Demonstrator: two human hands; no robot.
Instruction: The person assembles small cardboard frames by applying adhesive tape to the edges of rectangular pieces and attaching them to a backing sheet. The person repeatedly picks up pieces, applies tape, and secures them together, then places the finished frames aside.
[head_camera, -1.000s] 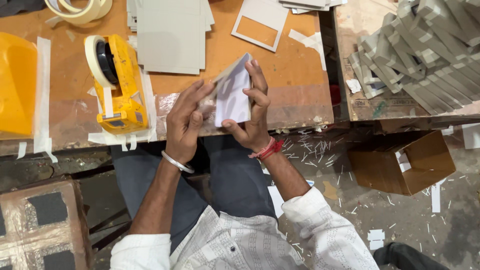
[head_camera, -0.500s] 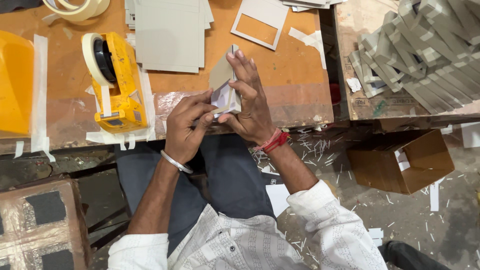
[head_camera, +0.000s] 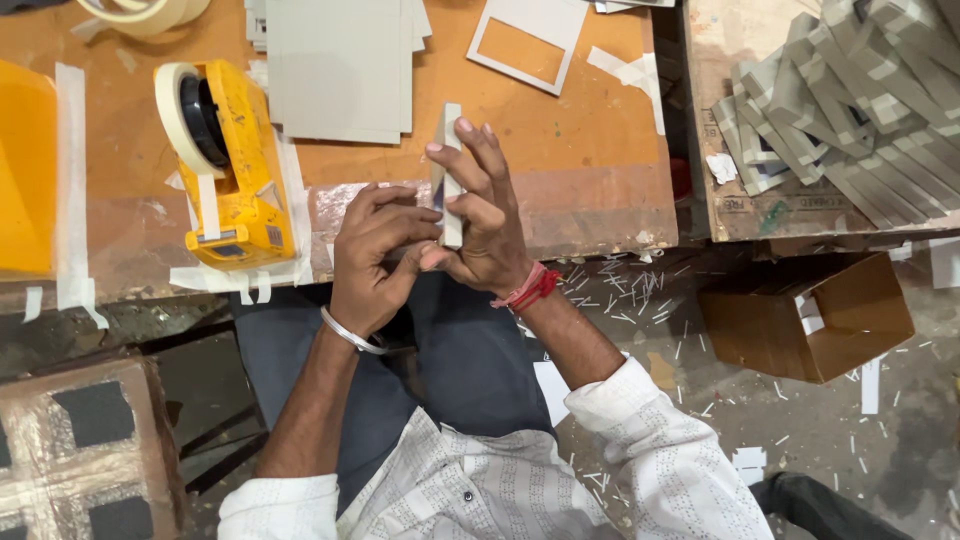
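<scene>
Hands meet just over the near edge of the orange table (head_camera: 560, 130), both closed on one thin grey card (head_camera: 449, 150) that stands on edge, seen almost end-on as a narrow strip. The right hand (head_camera: 480, 215) lies along the card's right face with fingers stretched up toward its top end, thumb pressing near the bottom. The left hand (head_camera: 375, 255) curls against the card's left side lower down, fingertips touching it; a metal bangle (head_camera: 350, 333) sits on that wrist, and a red thread (head_camera: 528, 288) on the right wrist.

Left of the hands, a yellow tape dispenser (head_camera: 235, 165) stands close to the table's front edge, strips of tape stuck around its base. Just behind the card lies a stack of grey sheets (head_camera: 340, 65), and farther back a white card frame (head_camera: 525, 45) with a cut-out window. Bare table shows between the frame and the right hand, running out to the table's right edge.

Beyond a dark gap, a second table carries a heap of grey strips (head_camera: 850, 100). Below it, an open brown box (head_camera: 805, 315) sits on the floor, well apart from the right elbow, with paper scraps scattered between.
</scene>
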